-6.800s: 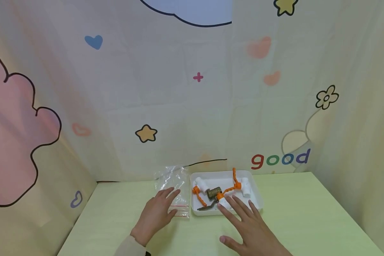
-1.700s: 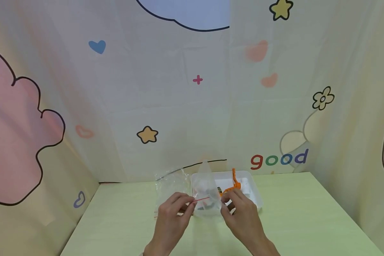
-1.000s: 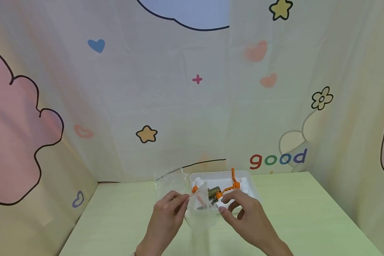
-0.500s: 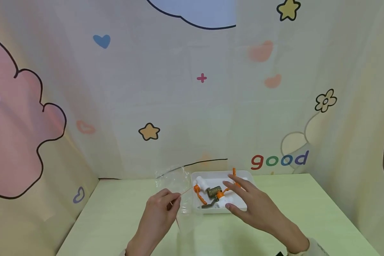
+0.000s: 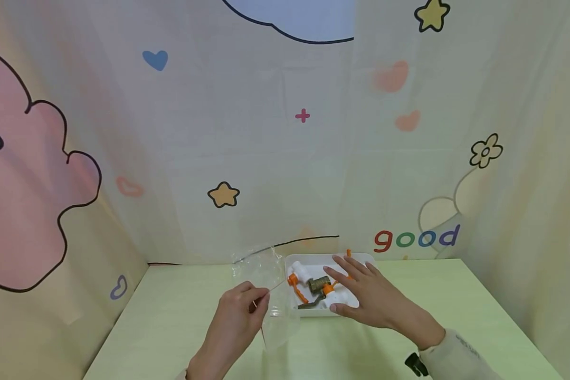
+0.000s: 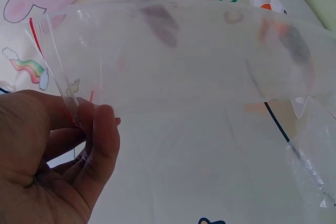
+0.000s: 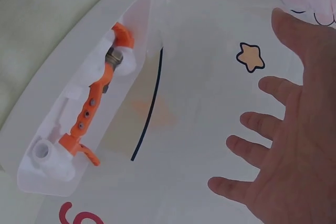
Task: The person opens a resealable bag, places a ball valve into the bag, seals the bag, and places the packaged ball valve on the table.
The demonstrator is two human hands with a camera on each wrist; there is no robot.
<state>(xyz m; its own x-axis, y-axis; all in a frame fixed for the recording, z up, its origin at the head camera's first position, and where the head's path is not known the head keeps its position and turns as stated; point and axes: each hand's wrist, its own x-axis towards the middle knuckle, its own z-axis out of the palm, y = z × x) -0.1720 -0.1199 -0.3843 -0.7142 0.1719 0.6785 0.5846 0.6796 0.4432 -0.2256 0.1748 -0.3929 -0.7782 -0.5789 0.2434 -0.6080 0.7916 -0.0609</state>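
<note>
Beside 1 tray [image 5: 319, 313], left hand [image 5: 234, 323] pinches 1 of 2 clear bags [image 6: 178, 66]

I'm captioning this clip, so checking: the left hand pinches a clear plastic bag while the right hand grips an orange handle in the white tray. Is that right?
Not quite: the right hand grips nothing; the right wrist view shows it spread, apart from the orange handle. The rest stands.

A pale green table [image 5: 171, 316] is stretching across the foot of the head view. At 12 o'clock, near its back edge, a white tray [image 5: 315, 313] is sitting flat. At the tray's 9 o'clock, a clear bag [image 5: 253, 270] is lying just beside it, its far end reaching the back edge.
</note>
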